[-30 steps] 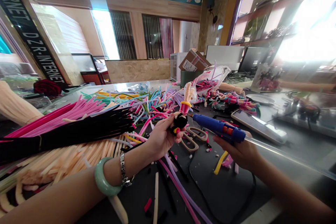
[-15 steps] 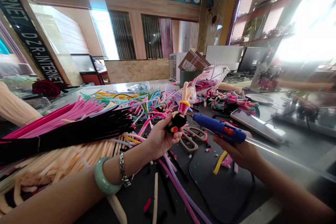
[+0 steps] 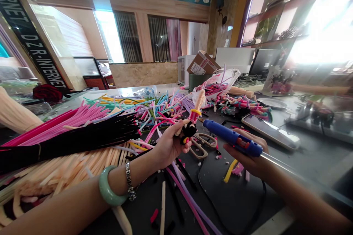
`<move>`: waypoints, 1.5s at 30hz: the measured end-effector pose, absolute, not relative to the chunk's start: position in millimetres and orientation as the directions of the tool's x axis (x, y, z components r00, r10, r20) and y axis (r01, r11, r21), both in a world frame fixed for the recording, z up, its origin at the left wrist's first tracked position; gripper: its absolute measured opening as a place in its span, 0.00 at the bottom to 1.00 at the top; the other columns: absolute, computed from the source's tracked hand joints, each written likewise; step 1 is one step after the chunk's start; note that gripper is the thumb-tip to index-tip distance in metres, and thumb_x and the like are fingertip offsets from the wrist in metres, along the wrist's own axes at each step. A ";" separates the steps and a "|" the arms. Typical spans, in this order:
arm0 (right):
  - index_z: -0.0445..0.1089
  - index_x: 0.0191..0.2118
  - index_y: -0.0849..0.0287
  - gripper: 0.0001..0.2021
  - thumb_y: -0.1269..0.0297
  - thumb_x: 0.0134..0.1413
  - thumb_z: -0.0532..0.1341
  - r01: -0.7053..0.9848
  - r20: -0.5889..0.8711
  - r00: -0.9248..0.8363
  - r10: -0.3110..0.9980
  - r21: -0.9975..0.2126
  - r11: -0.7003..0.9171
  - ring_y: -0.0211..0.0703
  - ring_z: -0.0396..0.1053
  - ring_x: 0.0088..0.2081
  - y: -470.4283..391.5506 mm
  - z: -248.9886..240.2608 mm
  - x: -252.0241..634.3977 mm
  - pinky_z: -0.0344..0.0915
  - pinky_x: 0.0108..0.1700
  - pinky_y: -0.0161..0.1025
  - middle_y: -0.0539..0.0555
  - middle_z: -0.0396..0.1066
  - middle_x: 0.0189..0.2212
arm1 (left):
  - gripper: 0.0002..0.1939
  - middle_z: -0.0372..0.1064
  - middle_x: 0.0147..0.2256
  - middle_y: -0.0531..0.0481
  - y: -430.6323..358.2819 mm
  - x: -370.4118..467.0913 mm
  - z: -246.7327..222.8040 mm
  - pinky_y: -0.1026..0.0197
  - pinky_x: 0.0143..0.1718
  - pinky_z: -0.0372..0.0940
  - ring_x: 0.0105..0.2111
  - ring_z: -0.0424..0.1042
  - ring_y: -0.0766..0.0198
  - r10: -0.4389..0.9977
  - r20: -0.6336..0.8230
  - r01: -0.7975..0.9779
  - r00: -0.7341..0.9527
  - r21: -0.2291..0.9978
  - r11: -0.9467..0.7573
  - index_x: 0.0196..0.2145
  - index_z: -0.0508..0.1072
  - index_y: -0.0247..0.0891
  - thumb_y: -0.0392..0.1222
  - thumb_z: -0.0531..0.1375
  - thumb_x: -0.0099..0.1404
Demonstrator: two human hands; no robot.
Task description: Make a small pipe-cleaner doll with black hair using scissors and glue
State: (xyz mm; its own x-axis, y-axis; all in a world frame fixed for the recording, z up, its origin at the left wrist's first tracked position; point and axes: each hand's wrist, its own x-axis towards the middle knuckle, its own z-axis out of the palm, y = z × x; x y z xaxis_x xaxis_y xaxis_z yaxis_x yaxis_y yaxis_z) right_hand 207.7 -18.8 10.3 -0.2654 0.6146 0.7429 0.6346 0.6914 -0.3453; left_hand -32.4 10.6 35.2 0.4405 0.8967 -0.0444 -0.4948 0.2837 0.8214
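My left hand (image 3: 172, 143) pinches a small pipe-cleaner doll (image 3: 189, 130) by its black, fuzzy lower end. The doll has a pink part with a yellow ring, and peach stems point up from it. In my right hand (image 3: 250, 158) is a blue hot glue gun (image 3: 233, 136), with a clear glue stick (image 3: 284, 167) reaching out of its back. The gun's nozzle is close to the pink part of the doll; whether it touches cannot be made out. Beige-handled scissors (image 3: 204, 145) lie on the dark table (image 3: 228, 205) just behind my left fingers.
Bundles of black pipe cleaners (image 3: 82, 136), pink pipe cleaners (image 3: 66, 123) and peach pipe cleaners (image 3: 68, 176) cover the left. A phone (image 3: 270, 131) lies at the right, near finished-looking dolls (image 3: 248, 106). A black cord (image 3: 206, 191) crosses the table. A cardboard box (image 3: 203, 63) stands behind.
The doll has turned and tilted to the right, so its peach stems now overlap. The glue gun has tipped slightly and stays beside the doll.
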 end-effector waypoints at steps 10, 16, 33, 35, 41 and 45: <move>0.69 0.39 0.52 0.05 0.63 0.56 0.62 0.632 0.741 -0.277 0.612 -0.339 0.697 0.41 0.69 0.27 -19.0 12.9 205.5 0.66 0.31 0.37 0.49 0.71 0.29 | 0.15 0.63 0.22 0.57 9.7 -30.4 27.7 0.69 0.16 0.60 0.18 0.67 0.69 0.949 0.115 -0.340 0.292 0.940 -0.009 0.32 0.65 0.38 0.52 0.63 0.60; 0.69 0.37 0.53 0.04 0.62 0.55 0.62 0.665 0.752 -0.243 0.613 -0.331 0.669 0.43 0.69 0.27 -16.1 8.0 207.9 0.66 0.31 0.38 0.50 0.72 0.28 | 0.16 0.64 0.23 0.58 9.6 -33.9 29.0 0.68 0.17 0.58 0.16 0.62 0.72 0.950 0.272 -0.062 0.156 0.962 -0.265 0.32 0.65 0.39 0.52 0.64 0.59; 0.65 0.32 0.55 0.05 0.62 0.56 0.61 0.677 0.747 -0.267 0.608 -0.303 0.670 0.38 0.64 0.24 -15.1 9.4 206.0 0.62 0.28 0.36 0.47 0.66 0.23 | 0.22 0.66 0.55 0.37 16.3 -45.6 34.0 0.51 0.58 0.55 0.57 0.63 0.48 0.777 0.562 0.458 0.284 0.632 -0.625 0.55 0.66 0.37 0.48 0.58 0.65; 0.65 0.31 0.55 0.06 0.62 0.56 0.61 0.681 0.741 -0.260 0.620 -0.315 0.661 0.38 0.64 0.23 -14.4 8.8 206.5 0.62 0.28 0.36 0.47 0.65 0.23 | 0.24 0.64 0.56 0.36 18.6 -46.7 33.7 0.49 0.59 0.55 0.58 0.62 0.47 0.751 0.572 0.490 0.330 0.576 -0.654 0.57 0.65 0.37 0.47 0.57 0.66; 0.64 0.29 0.56 0.09 0.59 0.57 0.59 0.685 0.738 -0.251 0.626 -0.322 0.654 0.38 0.63 0.23 -14.6 15.7 202.5 0.60 0.26 0.36 0.49 0.65 0.23 | 0.24 0.64 0.50 0.37 23.5 -49.1 29.7 0.50 0.52 0.62 0.51 0.67 0.48 0.676 0.590 0.666 0.441 0.289 -0.688 0.60 0.60 0.38 0.47 0.54 0.68; 0.64 0.26 0.56 0.11 0.58 0.57 0.58 0.690 0.726 -0.268 0.634 -0.314 0.652 0.38 0.63 0.23 -15.6 19.9 199.6 0.59 0.26 0.36 0.49 0.65 0.22 | 0.25 0.63 0.49 0.37 24.8 -50.4 28.8 0.50 0.49 0.64 0.51 0.66 0.46 0.654 0.589 0.757 0.475 0.104 -0.645 0.61 0.59 0.39 0.47 0.53 0.69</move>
